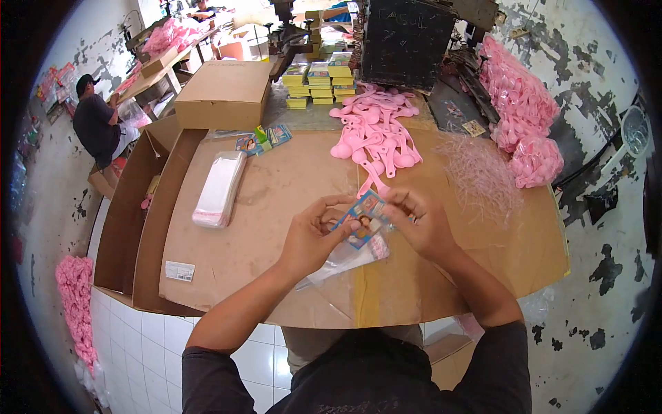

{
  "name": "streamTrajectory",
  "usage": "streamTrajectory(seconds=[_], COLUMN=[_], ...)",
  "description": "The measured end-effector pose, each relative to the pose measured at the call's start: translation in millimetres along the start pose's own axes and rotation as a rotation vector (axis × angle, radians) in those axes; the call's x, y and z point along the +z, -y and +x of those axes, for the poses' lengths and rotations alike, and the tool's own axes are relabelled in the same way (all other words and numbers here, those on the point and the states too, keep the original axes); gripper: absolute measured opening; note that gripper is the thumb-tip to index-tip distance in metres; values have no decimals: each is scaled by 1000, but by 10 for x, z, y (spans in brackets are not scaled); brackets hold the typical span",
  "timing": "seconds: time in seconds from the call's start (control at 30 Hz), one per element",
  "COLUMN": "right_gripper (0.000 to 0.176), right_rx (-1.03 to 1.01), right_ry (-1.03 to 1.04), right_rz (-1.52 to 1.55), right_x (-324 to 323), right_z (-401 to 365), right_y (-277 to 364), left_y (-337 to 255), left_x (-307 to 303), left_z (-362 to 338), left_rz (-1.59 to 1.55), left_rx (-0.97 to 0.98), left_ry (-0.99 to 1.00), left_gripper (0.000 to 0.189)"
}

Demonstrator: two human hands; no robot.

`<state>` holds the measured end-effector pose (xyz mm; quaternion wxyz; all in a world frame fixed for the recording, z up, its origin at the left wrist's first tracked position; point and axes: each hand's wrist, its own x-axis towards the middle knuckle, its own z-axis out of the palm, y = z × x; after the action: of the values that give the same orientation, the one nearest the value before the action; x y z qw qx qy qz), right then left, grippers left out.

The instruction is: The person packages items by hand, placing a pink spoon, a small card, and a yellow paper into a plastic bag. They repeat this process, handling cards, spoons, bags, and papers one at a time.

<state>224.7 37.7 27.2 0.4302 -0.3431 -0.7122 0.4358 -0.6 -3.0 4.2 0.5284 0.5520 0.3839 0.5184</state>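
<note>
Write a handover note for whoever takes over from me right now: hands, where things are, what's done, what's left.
Left hand: pinches the printed card and the clear bag hanging under it.
Right hand: pinches the card's far edge.
Things: pink spoons heaped behind the hands; stack of bags at left on the cardboard sheet.
Done: no finished pack in sight.
Left: card apparently not fully bagged; spoons loose.

Beneath the hands a cardboard-covered counter stretches away, and nearer than them lies a white tiled floor. Well right of them is grey concrete with flaking white paint, wall or floor unclear. Far beyond to the left stands a long wooden table, and straight beyond is a dark machine. The light is even.
</note>
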Motion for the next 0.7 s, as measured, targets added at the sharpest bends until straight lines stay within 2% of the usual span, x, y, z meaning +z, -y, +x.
streamTrajectory(seconds=[0.1, 0.2, 0.3, 0.4, 0.5, 0.6, 0.7], right_gripper=[22, 21, 24, 26, 26, 28, 32], right_rx=[-214, -396, 21, -121, -149, -117, -209], right_ry=[155, 269, 186, 95, 137, 118, 40], right_rz=[-280, -329, -452, -583, -851, -934, -876], right_x=[37, -38, -225, -238, -100, -26, -78], right_z=[-68, 81, 354, 647, 833, 991, 1073], right_y=[112, 15, -104, -418, -504, -692, -904], left_y=[12, 22, 5, 40, 83, 114, 89], left_x=[-28, -47, -52, -63, -80, -104, -114], left_z=[12, 5, 26, 59, 61, 55, 54], left_rz=[3, 80, 75, 16, -46, -77, -94], left_rx=[-8, -47, -82, -93, -121, -135, -131], left_ry=[-10, -13, -57, -43, 23, 62, 26], left_gripper=[40, 37, 33, 31, 32, 32, 33])
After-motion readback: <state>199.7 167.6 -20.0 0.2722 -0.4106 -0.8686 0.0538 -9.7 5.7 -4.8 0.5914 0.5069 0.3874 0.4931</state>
